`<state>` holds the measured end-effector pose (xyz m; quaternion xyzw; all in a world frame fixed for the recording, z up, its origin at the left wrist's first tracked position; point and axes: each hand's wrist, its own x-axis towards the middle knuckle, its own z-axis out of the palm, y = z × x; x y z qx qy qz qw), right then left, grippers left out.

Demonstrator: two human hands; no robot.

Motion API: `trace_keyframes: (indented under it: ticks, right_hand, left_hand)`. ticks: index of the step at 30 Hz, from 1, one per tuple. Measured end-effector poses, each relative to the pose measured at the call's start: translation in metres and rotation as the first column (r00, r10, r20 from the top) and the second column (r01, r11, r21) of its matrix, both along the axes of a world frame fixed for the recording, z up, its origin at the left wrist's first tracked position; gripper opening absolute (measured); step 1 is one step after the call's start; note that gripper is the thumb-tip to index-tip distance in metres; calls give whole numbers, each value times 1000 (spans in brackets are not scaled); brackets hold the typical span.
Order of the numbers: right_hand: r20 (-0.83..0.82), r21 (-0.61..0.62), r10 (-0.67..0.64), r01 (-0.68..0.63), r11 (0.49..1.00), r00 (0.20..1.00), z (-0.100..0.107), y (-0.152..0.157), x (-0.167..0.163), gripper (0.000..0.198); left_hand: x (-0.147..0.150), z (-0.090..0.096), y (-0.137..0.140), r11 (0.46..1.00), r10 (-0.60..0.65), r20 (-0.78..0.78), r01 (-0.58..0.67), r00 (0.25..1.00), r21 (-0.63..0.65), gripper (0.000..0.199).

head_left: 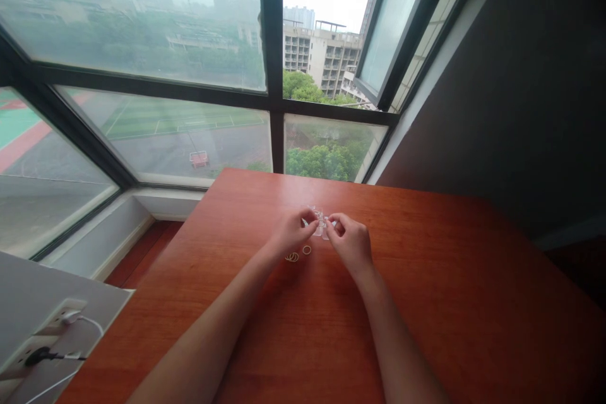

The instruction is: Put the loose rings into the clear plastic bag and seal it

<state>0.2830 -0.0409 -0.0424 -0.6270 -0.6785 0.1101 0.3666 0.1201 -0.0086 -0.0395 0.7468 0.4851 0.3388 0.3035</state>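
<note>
Over the wooden table, my left hand (292,231) is closed in a pinch, thumb against fingers. My right hand (351,241) faces it from the right, its thumb and fingertips also pinched together. Between and behind the fingertips lies a small clear plastic item (320,231), perhaps a little case, its shape partly covered by both hands. Whatever the fingertips grip is too small to make out. Just below my left hand, several thin pale gold rings (292,257) overlap on the tabletop. One more ring (307,250) lies flat a little to their right.
The reddish wooden table (449,278) spreads out on both sides of my arms. Large dark-framed windows (199,88) stand behind it, with one pane (388,41) swung outward at right. A power strip (50,334) with plugged-in cables is at lower left.
</note>
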Motion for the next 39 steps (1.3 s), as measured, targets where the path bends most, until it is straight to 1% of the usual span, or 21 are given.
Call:
trace_keyframes:
  ticks: [2, 5, 10, 13, 17, 19, 24, 27, 31, 36, 39]
  right_hand:
    - [3, -3, -6, 6, 1000, 1000, -1, 0, 1, 16]
    - [18, -14, -7, 7, 1000, 1000, -1, 0, 1, 15]
    - [51, -74, 14, -11, 997, 999, 1, 0, 1, 13]
    - [67, -157, 103, -92, 983, 992, 1, -1, 0, 13]
    - [112, -280, 285, -245, 928, 952, 0, -5, -6, 12]
    - [160, -323, 322, -258, 910, 933, 0, -8, -11, 11]
    - [313, -396, 295, -158, 904, 903, -1, -12, -19, 12]
    - [345, -399, 297, -148, 905, 890, -1, -12, -19, 13]
    - [318, -379, 281, -151, 913, 905, -1, -9, -15, 11]
    - [271, -317, 202, -111, 942, 941, 0, -6, -7, 11]
    - [247, -321, 223, -137, 937, 943, 1, -6, -5, 11]
  left_hand:
    - [2, -1, -1, 997, 44, -53, -40, 998, 66, 11]
    - [3, -1, -4, 988, 79, -116, -62, 990, 140, 9]
    - [-2, 0, -3, 987, 86, -131, -66, 988, 147, 9]
    - [-7, -1, 0, 991, 84, -110, -71, 990, 117, 10]
    - [-11, -5, 5, 993, 72, -62, -66, 995, 103, 11]
    - [-11, -6, 6, 993, 72, -51, -67, 996, 97, 11]
    - [-11, -7, 6, 994, 49, -32, -46, 998, 96, 11]
    - [-12, -7, 6, 995, 38, -24, -36, 999, 96, 12]
    - [-14, -7, 7, 995, 30, -15, -29, 999, 97, 12]
    - [-14, -6, 7, 996, 26, -11, -24, 1000, 85, 14]
    - [-14, -6, 7, 996, 25, -12, -24, 1000, 84, 14]
